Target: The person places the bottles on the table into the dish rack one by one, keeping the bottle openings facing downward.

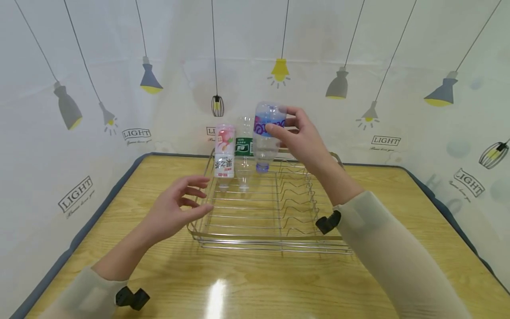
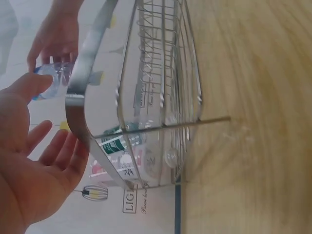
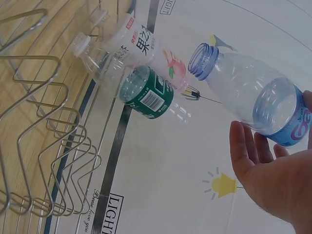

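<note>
My right hand [image 1: 300, 135] grips a clear plastic bottle with a blue and purple label [image 1: 263, 126], neck down, over the back of a wire dish rack [image 1: 247, 239]. In the right wrist view the bottle's blue threaded neck [image 3: 204, 61] is uncapped. Upside down at the rack's back left stand a green-labelled clear bottle [image 1: 244, 147] and a pink and white bottle [image 1: 225, 153], side by side. My left hand [image 1: 175, 206] holds nothing; its fingers are spread and slightly bent beside the rack's left rim.
Wavy wire dividers [image 1: 296, 195] run along the right half of the rack. Under it is a wooden table [image 1: 247, 283] with a dark blue edge. A pale wall cloth printed with lamps [image 1: 280, 68] stands behind and at both sides.
</note>
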Action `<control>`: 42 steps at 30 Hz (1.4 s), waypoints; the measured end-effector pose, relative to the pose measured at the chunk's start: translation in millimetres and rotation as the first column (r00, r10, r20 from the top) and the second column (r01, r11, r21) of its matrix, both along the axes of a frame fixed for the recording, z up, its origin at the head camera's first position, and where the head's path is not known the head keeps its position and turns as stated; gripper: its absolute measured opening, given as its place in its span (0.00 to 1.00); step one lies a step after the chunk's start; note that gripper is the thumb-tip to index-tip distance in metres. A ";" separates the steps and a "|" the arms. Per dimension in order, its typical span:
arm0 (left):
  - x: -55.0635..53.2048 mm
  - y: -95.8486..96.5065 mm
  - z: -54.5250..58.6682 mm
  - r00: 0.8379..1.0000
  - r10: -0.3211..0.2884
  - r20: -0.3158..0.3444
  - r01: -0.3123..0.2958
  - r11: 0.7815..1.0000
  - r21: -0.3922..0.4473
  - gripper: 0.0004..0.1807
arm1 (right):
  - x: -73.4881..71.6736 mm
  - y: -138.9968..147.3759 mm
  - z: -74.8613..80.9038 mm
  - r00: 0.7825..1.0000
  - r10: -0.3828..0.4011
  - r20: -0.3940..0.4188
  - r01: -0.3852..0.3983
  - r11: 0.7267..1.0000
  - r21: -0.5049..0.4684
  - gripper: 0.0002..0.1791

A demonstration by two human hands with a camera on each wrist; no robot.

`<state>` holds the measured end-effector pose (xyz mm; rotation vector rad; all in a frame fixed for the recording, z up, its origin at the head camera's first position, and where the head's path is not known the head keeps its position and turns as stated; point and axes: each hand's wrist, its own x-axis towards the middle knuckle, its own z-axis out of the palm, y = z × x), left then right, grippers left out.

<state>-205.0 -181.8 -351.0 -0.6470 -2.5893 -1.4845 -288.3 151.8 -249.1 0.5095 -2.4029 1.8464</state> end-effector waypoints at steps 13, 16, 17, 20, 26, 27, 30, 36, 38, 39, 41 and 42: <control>4.6 -18.7 -30.5 0.993 0.062 0.105 -0.051 0.994 -0.098 0.27 | -23.2 -10.3 -2.9 0.999 -0.046 0.020 0.048 0.993 -0.112 0.39; 3.4 -17.1 -35.9 0.989 0.058 0.134 -0.044 0.994 -0.101 0.26 | -28.7 -13.6 -6.5 0.998 -0.059 0.026 0.061 0.990 -0.123 0.38; 2.9 -16.0 -36.6 0.988 0.059 0.141 -0.045 0.994 -0.101 0.25 | -30.8 -14.5 -7.9 0.998 -0.064 0.028 0.067 0.990 -0.124 0.38; 1.0 -11.8 -37.4 0.986 0.058 0.153 -0.045 0.995 -0.090 0.26 | -38.9 -16.9 -13.3 0.996 -0.078 0.039 0.082 0.988 -0.131 0.38; -0.8 -6.1 -39.4 0.982 0.052 0.184 -0.044 0.998 -0.050 0.29 | -52.4 -19.6 -24.4 0.992 -0.100 0.073 0.109 0.985 -0.134 0.39; -0.9 -5.7 -39.5 0.981 0.054 0.186 -0.046 0.998 -0.047 0.29 | -54.0 -19.9 -26.0 0.992 -0.103 0.075 0.113 0.984 -0.136 0.39; -0.9 -4.6 -39.2 0.981 0.053 0.187 -0.046 0.998 -0.039 0.29 | -57.7 -21.0 -29.8 0.990 -0.112 0.080 0.123 0.981 -0.151 0.38; -0.4 -4.4 -38.9 0.980 0.050 0.193 -0.045 0.999 -0.027 0.29 | -64.4 -25.6 -37.1 0.987 -0.122 0.100 0.139 0.973 -0.183 0.37; -0.4 -4.6 -38.9 0.981 0.043 0.190 -0.040 0.999 -0.021 0.29 | -66.1 -27.0 -39.7 0.987 -0.122 0.104 0.140 0.972 -0.190 0.37; -0.1 -4.6 -38.6 0.981 0.042 0.189 -0.039 0.999 -0.020 0.30 | -66.8 -27.6 -41.0 0.987 -0.123 0.105 0.141 0.972 -0.189 0.37; 0.3 -4.6 -38.2 0.982 0.041 0.187 -0.038 0.999 -0.018 0.30 | -67.9 -28.0 -44.0 0.986 -0.129 0.107 0.147 0.972 -0.183 0.39; 0.4 -4.6 -38.1 0.982 0.042 0.187 -0.039 0.999 -0.019 0.30 | -68.5 -28.0 -45.7 0.986 -0.130 0.106 0.148 0.973 -0.179 0.39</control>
